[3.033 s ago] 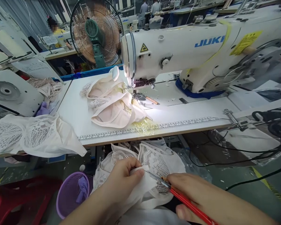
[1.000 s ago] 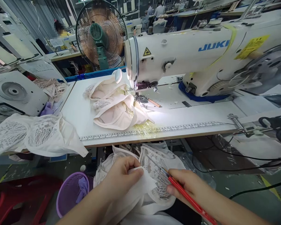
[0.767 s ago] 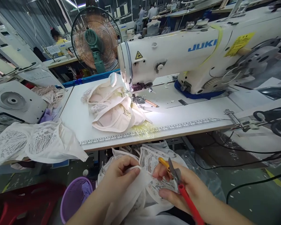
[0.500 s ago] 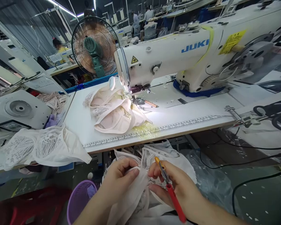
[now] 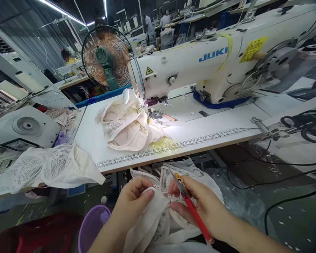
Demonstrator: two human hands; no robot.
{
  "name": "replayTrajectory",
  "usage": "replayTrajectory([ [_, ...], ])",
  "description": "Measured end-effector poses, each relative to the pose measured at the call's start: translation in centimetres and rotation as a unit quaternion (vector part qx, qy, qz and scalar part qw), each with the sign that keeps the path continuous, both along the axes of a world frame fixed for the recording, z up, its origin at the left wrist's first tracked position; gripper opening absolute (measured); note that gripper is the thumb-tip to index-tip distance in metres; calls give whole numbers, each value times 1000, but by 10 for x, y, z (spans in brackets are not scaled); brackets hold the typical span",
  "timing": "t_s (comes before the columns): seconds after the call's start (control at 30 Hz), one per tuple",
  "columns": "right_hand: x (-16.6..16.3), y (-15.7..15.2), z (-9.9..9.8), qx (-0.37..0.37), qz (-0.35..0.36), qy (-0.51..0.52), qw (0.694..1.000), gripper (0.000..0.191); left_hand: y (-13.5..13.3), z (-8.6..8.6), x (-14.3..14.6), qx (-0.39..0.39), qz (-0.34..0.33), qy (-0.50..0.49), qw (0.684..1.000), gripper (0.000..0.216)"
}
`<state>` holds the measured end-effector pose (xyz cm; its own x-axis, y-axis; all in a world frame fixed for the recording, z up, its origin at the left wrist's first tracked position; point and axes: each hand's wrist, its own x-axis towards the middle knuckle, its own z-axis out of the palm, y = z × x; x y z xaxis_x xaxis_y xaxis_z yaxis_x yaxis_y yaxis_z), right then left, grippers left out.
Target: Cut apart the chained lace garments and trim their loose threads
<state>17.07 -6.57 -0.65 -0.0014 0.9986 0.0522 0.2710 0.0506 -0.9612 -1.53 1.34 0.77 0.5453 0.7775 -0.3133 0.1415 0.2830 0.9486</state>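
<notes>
At lower centre of the frame, pinching a white lace garment [image 5: 150, 219] between thumb and fingers of the left hand [image 5: 133, 201]. Right of that, carrying red-handled scissors [image 5: 197, 218] in curled fingers of the right hand [image 5: 204, 202], with thumb and fingertips near the garment; cannot tell whether clamped on it. At mid-frame, pale garments [image 5: 130, 135] on a white table [image 5: 213, 124], just left of a sewing machine's [image 5: 184, 66] needle. At lower left, a purple basket [image 5: 87, 228].

A white lace garment [image 5: 151, 212] lies in loose folds, red-handled scissors [image 5: 194, 212] slanting above it
</notes>
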Motion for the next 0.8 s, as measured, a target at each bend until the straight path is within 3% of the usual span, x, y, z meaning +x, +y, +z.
replayTrajectory([
  [0.23, -10, 1, 1, -8, 5, 13, 1000, 9, -3, 8, 4, -4, 13, -29, 999, 28],
  [0.43, -9, 1, 1, -40, 42, 55, 997, 15, -5, 6, 5, -21, 40, -26, 999, 31],
  [0.57, -13, 6, 0, -72, 10, 59, 996, 13, -4, 4, 7, -7, 52, -14, 999, 30],
  [0.63, -16, 9, -1, -72, -10, 58, 996, 11, -5, 4, 7, 53, 47, 16, 997, 22],
  [0.7, -17, 12, 0, -54, -32, 58, 996, 11, -9, 4, 4, 186, 41, 78, 979, 20],
  [0.8, -14, 15, 10, -12, -52, 83, 995, 12, -22, -3, -6, 404, -18, 182, 897, 64],
])
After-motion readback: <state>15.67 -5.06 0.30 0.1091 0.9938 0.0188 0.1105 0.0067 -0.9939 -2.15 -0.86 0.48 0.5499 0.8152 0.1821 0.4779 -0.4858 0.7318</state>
